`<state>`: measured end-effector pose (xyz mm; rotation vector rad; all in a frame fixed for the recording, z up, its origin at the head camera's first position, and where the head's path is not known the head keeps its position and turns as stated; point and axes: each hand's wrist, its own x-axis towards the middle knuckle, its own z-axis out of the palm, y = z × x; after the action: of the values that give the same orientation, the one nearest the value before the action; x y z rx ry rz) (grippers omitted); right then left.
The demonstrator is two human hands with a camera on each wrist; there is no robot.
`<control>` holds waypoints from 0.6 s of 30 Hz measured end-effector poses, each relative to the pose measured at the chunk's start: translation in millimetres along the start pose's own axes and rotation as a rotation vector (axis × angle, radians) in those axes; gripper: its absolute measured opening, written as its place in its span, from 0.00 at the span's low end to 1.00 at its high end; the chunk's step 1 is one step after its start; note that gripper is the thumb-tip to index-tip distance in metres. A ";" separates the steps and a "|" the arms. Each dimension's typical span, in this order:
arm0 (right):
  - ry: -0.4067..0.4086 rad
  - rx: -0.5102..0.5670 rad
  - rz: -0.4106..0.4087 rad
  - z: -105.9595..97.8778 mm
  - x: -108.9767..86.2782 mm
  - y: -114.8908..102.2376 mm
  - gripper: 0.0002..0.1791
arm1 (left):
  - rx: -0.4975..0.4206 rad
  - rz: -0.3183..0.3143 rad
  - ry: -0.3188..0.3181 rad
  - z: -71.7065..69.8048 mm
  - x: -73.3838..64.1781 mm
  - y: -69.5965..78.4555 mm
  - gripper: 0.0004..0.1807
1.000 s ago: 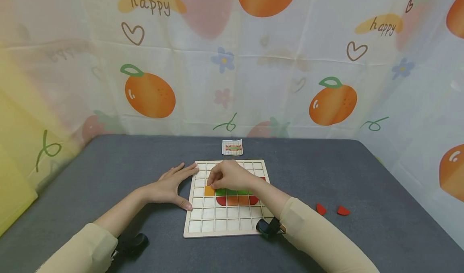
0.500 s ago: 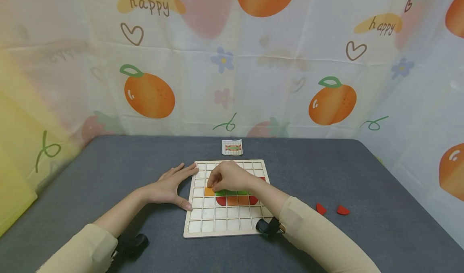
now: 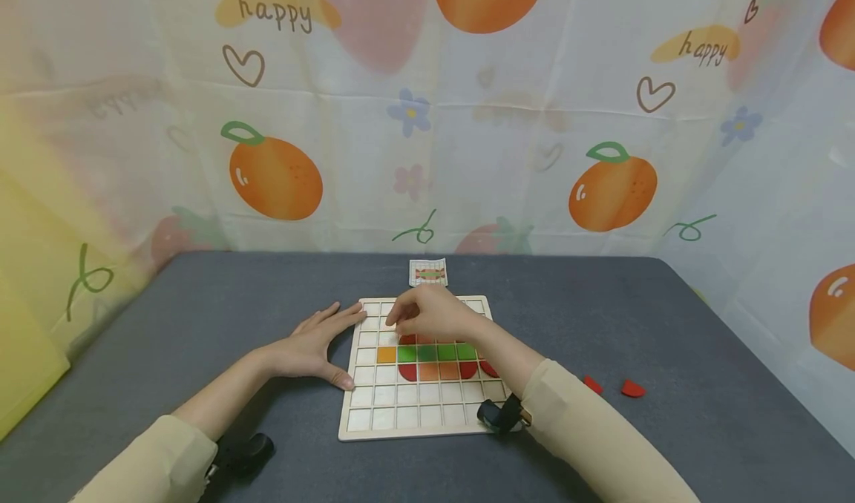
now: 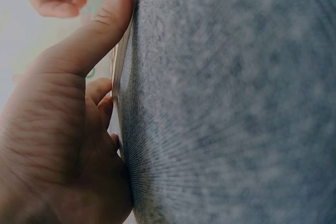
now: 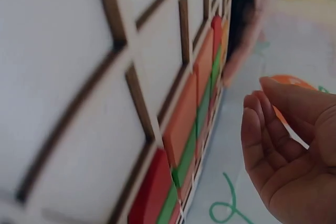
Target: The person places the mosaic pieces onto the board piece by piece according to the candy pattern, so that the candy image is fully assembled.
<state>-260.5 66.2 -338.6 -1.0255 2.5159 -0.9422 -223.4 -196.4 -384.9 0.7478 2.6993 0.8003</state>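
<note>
A wooden grid board (image 3: 383, 438) lies on the dark table, bearing coloured tiles. My left hand (image 3: 307, 349) spreads its fingers along the board's left side, thumb and fingertips at the rim. Over the upper left cells hovers my right hand (image 3: 430, 312), fingers loosely bent and nothing visible between them; the right wrist view (image 5: 294, 150) also shows bare fingertips. A yellow-orange tile (image 3: 386, 354) sits left of a row of green tiles (image 3: 437, 352). Below that row are orange tiles (image 3: 438, 370) with rounded red tiles (image 3: 407, 372) beside them. The right hand partly hides another red and orange row.
Two loose red pieces lie on the table to the right, one (image 3: 633, 389) in full view and one (image 3: 591, 385) partly behind the right sleeve. A small picture card (image 3: 427, 272) lies behind the board. A fruit-print curtain (image 3: 494, 176) hangs beyond the table.
My right hand has lifted off the yellow-orange tile and shifted slightly up and away, uncovering the green row. My left hand has stayed at the board's rim.
</note>
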 end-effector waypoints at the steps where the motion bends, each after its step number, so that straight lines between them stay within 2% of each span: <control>1: 0.003 0.000 0.005 -2.5 -1.4 1.1 0.09 | 0.000 0.001 0.000 -0.1 0.2 -0.2 0.62; 10: 0.031 -0.027 0.078 -27.0 -22.4 18.5 0.10 | 0.001 0.012 0.007 -0.6 1.3 -1.0 0.63; 18: 0.031 -0.014 0.161 -36.7 -47.0 41.3 0.10 | -0.004 0.001 0.004 0.5 0.8 -0.6 0.63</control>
<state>-265.5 138.6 -338.1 -0.8032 2.5876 -0.9015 -224.1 -196.1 -385.7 0.7480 2.6999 0.8086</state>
